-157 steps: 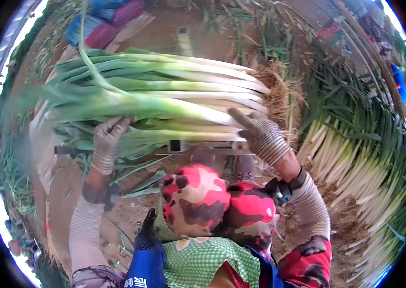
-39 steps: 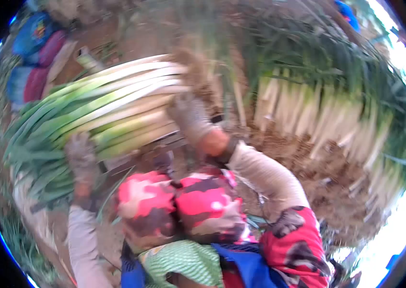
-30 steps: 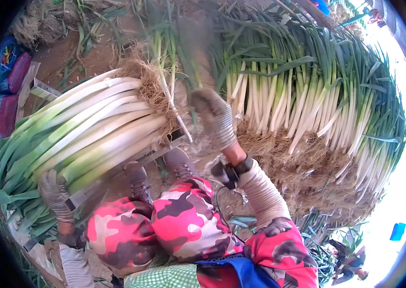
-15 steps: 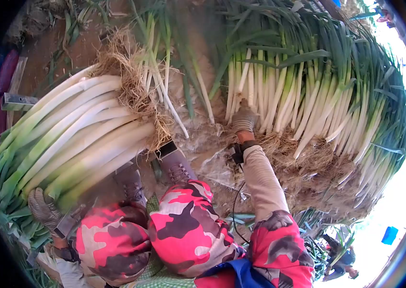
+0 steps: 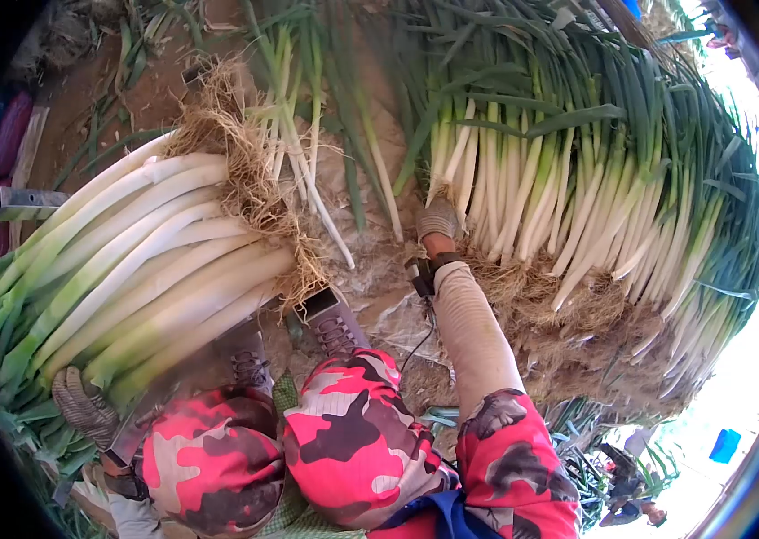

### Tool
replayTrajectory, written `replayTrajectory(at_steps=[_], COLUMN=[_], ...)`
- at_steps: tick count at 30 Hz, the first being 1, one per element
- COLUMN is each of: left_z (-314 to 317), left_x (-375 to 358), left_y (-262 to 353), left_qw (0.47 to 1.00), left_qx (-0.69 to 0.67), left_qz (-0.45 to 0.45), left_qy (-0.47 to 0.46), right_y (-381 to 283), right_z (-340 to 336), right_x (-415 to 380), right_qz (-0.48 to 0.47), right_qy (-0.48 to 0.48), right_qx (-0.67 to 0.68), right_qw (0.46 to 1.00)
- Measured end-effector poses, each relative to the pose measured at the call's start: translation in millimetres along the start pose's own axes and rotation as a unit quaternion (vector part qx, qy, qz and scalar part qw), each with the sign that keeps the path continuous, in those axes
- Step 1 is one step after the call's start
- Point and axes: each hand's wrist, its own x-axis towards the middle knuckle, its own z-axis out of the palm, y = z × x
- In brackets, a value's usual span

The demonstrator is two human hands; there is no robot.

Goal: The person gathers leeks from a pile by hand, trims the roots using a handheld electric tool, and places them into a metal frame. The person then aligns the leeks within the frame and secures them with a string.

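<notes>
A large bundle of leeks [image 5: 155, 242] lies across my left side, white shanks curving and hairy roots pointing to the middle. At its green end, my gloved left hand [image 5: 85, 411] is curled against the leaves. Out in front, my gloved right hand [image 5: 438, 222] closes on the root end of a leek [image 5: 451, 162] at the left edge of a long row. The fingertips are partly hidden. Beside it, the row of leeks [image 5: 577, 189] fans to the right, leaves away from me and roots toward me.
Several loose, thinner leeks [image 5: 321, 211] lie between bundle and row. A metal bar [image 5: 29, 203] sticks out behind the bundle. My shoes [image 5: 336, 331] are on the dirt-covered sheet. Another person [image 5: 626, 490] is at the lower right, near a blue object [image 5: 724, 446].
My right hand has shifted slightly left along the row's edge, and the leek at its fingers has tilted with it. My left hand stays at the bundle's leaves.
</notes>
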Motion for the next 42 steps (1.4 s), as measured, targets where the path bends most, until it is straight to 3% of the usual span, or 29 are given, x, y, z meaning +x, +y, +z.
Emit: replayTrajectory(at_steps=[6,9,10,11,15,22,26,27,30,33,35,36,37,38,40,42], left_z=[-6,-8,-4,-3,-4,-2,-2,-1,-1,-1,-1,-3,-3,-4,3,-13], left_x=[6,2,2,0,2,5,4,5,4,7,10,13,14,15,10,23], left_y=[5,0,-1,0,-1,0,0,2,3,4,5,8,9,11,1,14], left_qw=[1.0,1.0,1.0,1.0,1.0,1.0,1.0,1.0,1.0,1.0,1.0,1.0,1.0,1.0,0.999,0.997], left_qx=[0.002,0.005,0.005,0.005,0.01,0.014,0.017,0.017,0.018,0.017,0.007,0.002,-0.001,-0.004,0.018,-0.047], left_qz=[0.007,-0.004,-0.004,-0.002,0.006,0.012,0.009,0.009,0.006,0.008,0.015,0.02,0.012,0.004,-0.013,-0.055], left_qy=[-0.005,-0.025,-0.021,-0.019,-0.013,-0.002,-0.001,0.003,0.009,0.015,0.017,0.018,0.008,-0.002,-0.033,-0.036], right_y=[7,27,36,47,37,-2,1,3,5,1,27,25,26,36,37,48], right_z=[-22,-63,-72,-68,-66,-31,-44,-44,-46,-113,-124,-135,-148,-147,-165,-185], right_x=[-6,-10,-8,5,4,11,20,17,-6,-50,-82,-104,-136,-163,-218,-256], right_qz=[-0.054,-0.149,-0.151,-0.103,-0.045,0.064,0.044,0.026,-0.012,-0.037,-0.046,-0.047,0.048,0.006,0.055,0.06], right_qy=[0.016,0.05,0.068,0.125,0.066,-0.016,-0.054,-0.029,0.007,-0.074,-0.144,-0.179,-0.284,-0.303,-0.341,-0.334], right_qx=[-0.06,-0.177,-0.171,-0.075,-0.052,-0.142,-0.09,-0.027,-0.041,0.053,0.296,0.331,0.446,0.527,0.591,0.656], right_qw=[0.997,0.972,0.971,0.984,0.995,0.988,0.993,0.999,0.999,0.995,0.943,0.925,0.847,0.794,0.729,0.674])
